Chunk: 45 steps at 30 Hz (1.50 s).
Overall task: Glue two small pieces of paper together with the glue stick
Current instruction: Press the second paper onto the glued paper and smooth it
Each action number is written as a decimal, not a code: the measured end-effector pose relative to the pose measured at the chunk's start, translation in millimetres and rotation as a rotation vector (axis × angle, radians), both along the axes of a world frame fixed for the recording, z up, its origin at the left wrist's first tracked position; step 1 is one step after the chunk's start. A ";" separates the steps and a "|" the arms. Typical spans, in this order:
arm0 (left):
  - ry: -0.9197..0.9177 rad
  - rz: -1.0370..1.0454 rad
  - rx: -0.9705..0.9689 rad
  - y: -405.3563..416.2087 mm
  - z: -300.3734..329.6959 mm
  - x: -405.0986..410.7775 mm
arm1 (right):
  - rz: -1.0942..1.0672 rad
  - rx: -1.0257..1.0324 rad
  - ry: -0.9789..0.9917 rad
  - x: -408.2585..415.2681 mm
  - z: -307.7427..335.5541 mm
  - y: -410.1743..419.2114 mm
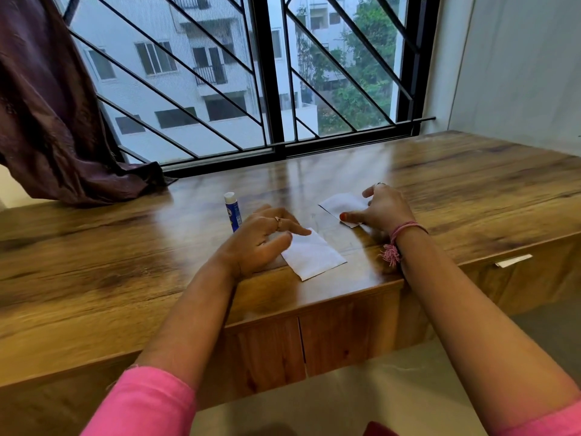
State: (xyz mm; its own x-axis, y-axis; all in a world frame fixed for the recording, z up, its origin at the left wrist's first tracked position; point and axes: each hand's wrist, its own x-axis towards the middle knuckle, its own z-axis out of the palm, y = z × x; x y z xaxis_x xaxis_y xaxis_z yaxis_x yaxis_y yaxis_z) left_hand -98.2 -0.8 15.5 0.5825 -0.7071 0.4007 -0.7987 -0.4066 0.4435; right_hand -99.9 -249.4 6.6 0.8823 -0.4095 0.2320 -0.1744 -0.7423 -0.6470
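Nearest: pink sleeves (147, 401) at the bottom edge, both forearms reaching forward over the front edge of a wooden table (94, 247). Cabinet doors below the tabletop; a small metal handle (513, 260) on the front panel to the right.

Left hand (261, 240) sits near the front edge, fingers relaxed and slightly spread, fingertips touching the left corner of the near paper (314, 256). Not pinching it, just resting on it. Ring on one finger. The near paper is a small white rectangle, flat on the table, turned at an angle, close to the front edge.

Right hand (385, 207) is a bit farther in and to the right, wrist wearing a pink thread bracelet (397, 240) with a tassel. Thumb with a red nail presses down on the near edge of the far paper (342, 206); the other fingers are bent over its right side. Cannot tell whether they curl under the sheet or only lie on top. The far paper is white, flat, also angled. The two papers lie near each other, not touching, bare wood between them.

Glue stick (232, 210) stands upright just behind the left hand, blue body, white cap on, touched by neither hand.

Farther back: a dark purple curtain (47, 114) bunched on the table's left rear corner, then a window (251, 73) with black diagonal grille bars, white apartment building and green trees outside. Pale wall on the right.
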 end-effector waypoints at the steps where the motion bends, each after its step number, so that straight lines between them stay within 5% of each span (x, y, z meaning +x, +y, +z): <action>1: -0.008 0.002 -0.007 2.8 0.4 0.9 | 0.003 0.016 0.000 0.0 0.0 0.0; 14: 0.044 -0.001 0.146 -1.5 4.1 -6.9 | 0.041 0.231 -0.112 1.5 0.6 -7.7; 27: -0.066 0.010 0.219 -14.7 -3.0 -4.1 | 0.137 0.666 -0.219 2.6 4.8 -4.7; 32: -0.020 0.021 -0.070 -5.9 -0.3 1.5 | 0.315 0.854 -0.182 1.0 5.6 -3.6; 36: -0.017 0.283 -0.306 7.8 -0.8 12.1 | 0.462 0.921 -0.077 -0.1 5.2 -1.8; 45: 0.320 0.396 0.013 18.6 0.2 23.7 | 0.705 1.003 -0.001 -17.2 1.0 8.3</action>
State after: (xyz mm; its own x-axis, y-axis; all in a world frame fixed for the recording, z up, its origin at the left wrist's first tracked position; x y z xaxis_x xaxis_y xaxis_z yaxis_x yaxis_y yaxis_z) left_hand -74.6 17.8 15.7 0.8990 -0.4111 0.1511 -0.4072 -0.6576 0.6339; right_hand -117.0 -241.1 7.7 0.9831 0.1595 0.0896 0.0650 0.1533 -0.9860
